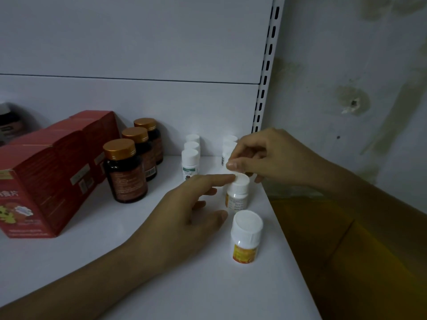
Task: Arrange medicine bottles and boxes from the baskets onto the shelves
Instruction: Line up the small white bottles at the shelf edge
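On the white shelf (161,273) stands a small white bottle (238,195) with a white cap and a pale label. My right hand (272,158) reaches in from the right, its thumb and curled fingers pinching the bottle's cap. My left hand (184,211) lies over the shelf with relaxed fingers, and the tip of its index finger touches the cap's left edge. Nearer to me, by the shelf's right edge, is a second white bottle (246,239) with a yellow label, upright and free of both hands.
Behind stand two rows of small white bottles (191,155), the right row (228,144) partly hidden by my right hand. Three amber bottles with gold caps (124,172) and red boxes (46,176) fill the left. A slotted upright (265,77) and a stained wall bound the right.
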